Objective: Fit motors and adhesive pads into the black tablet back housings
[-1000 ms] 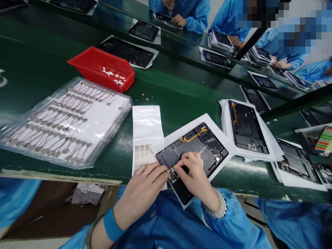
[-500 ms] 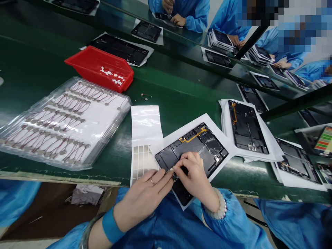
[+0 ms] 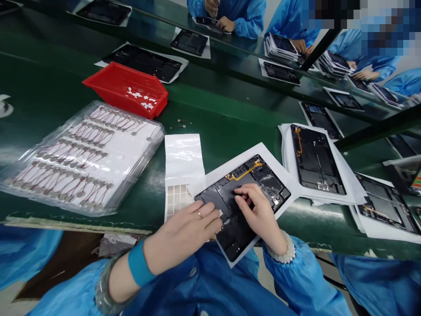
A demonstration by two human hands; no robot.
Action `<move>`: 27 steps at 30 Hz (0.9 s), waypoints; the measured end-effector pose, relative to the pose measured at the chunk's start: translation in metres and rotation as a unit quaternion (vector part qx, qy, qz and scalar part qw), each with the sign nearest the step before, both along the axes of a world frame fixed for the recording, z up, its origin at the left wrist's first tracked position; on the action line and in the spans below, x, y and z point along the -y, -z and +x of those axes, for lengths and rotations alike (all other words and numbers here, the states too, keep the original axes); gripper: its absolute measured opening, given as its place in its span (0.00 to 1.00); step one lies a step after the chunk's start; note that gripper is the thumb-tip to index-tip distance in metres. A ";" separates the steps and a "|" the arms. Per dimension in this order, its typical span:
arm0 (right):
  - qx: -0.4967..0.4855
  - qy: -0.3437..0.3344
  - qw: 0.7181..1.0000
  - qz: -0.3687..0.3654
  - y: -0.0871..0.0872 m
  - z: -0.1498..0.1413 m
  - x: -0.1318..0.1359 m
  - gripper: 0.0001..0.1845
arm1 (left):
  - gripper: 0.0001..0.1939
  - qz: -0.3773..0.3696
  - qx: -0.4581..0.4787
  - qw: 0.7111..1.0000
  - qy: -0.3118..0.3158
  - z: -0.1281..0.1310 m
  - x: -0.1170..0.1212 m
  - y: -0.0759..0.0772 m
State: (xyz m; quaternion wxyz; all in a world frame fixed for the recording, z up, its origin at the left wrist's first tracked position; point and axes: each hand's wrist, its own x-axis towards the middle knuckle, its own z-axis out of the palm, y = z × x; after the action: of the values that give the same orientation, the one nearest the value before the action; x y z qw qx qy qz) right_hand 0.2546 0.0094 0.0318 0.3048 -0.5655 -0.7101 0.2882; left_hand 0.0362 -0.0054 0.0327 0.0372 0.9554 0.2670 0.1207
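A black tablet chassis (image 3: 263, 180) with an orange flex cable (image 3: 245, 172) lies on a white sheet (image 3: 217, 173) at the near edge of the green belt. My left hand (image 3: 186, 230) rests on the chassis's left edge with its fingers pressed together. A small pale bit shows at the fingertips. My right hand (image 3: 261, 217) is over the middle of the chassis, fingers curled, tips pressing on the black surface. Nothing shows in it. A sheet of small square stickers (image 3: 179, 195) lies just left of the chassis.
A clear tray (image 3: 82, 153) of wired coin-shaped parts sits at the left, with a red bin (image 3: 125, 87) behind it. More chassis (image 3: 315, 160) lie stacked on white sheets at the right. Across the belt, people in blue sleeves (image 3: 246, 17) handle other chassis.
My right hand has moved from the chassis's lower edge up to its middle. My left hand has stayed at the left edge, fingers now flatter. The view has shifted slightly.
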 end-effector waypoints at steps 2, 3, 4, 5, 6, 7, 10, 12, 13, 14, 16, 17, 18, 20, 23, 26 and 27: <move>-0.006 -0.003 1.000 0.000 0.000 -0.001 0.000 0.08 | 0.04 -0.029 0.017 0.999 0.017 0.001 -0.008 -0.002; -0.010 -0.006 1.000 -0.002 0.000 0.000 0.000 0.08 | 0.03 -0.043 0.026 0.999 0.022 0.001 -0.011 -0.004; -0.013 -0.009 1.000 -0.004 -0.001 0.000 0.000 0.08 | 0.03 -0.059 0.034 0.997 0.021 0.002 -0.012 -0.005; -0.015 -0.013 1.000 -0.005 -0.001 0.001 -0.001 0.08 | 0.04 -0.076 0.041 0.996 0.014 0.002 -0.013 -0.006; -0.017 -0.016 1.000 -0.005 -0.002 0.001 -0.001 0.08 | 0.06 -0.093 0.048 0.994 0.006 0.002 -0.014 -0.007; -0.018 -0.019 1.000 -0.006 -0.002 0.002 -0.001 0.07 | 0.07 -0.109 0.055 0.993 -0.001 0.001 -0.013 -0.008; -0.020 -0.026 0.999 -0.009 -0.003 0.002 -0.001 0.08 | 0.06 -0.133 0.069 0.989 -0.011 0.001 -0.011 -0.009; -0.025 -0.029 0.999 -0.011 -0.004 0.002 -0.001 0.07 | 0.06 -0.132 0.075 0.988 -0.018 0.001 -0.010 -0.008; -0.028 -0.030 0.999 -0.011 -0.005 0.002 -0.001 0.07 | 0.06 -0.128 0.077 0.989 -0.019 0.001 -0.009 -0.008; -0.030 -0.031 0.999 -0.012 -0.005 0.001 -0.001 0.07 | 0.07 -0.121 0.079 0.989 -0.017 0.001 -0.009 -0.008; -0.032 -0.030 0.999 -0.015 -0.006 0.001 0.000 0.07 | 0.07 -0.108 0.081 0.991 -0.014 0.002 -0.009 -0.007; -0.032 -0.031 0.999 -0.017 -0.006 0.001 0.000 0.07 | 0.07 -0.104 0.081 0.991 -0.014 0.002 -0.009 -0.006; -0.032 -0.032 0.999 -0.017 -0.006 0.001 0.000 0.07 | 0.08 -0.100 0.082 0.991 -0.016 0.002 -0.009 -0.006; -0.031 -0.033 0.999 -0.015 -0.006 0.002 0.000 0.07 | 0.12 -0.087 0.079 0.993 -0.027 0.001 -0.010 -0.004; -0.033 -0.031 0.999 -0.014 -0.005 0.002 0.000 0.07 | 0.15 -0.050 0.094 0.993 -0.052 -0.002 -0.009 -0.001; -0.029 -0.028 0.999 -0.015 -0.005 0.002 0.000 0.08 | 0.12 -0.042 0.121 0.990 -0.060 -0.003 -0.004 0.002; -0.027 -0.027 0.999 -0.013 -0.005 0.002 0.000 0.08 | 0.10 -0.049 0.127 0.989 -0.054 -0.004 -0.003 0.003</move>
State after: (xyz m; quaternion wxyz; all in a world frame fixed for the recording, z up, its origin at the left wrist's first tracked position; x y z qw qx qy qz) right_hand 0.2561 0.0092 0.0370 0.3081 -0.5421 -0.7129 0.3210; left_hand 0.0327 -0.0026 0.0299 0.1113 0.9136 0.3167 0.2294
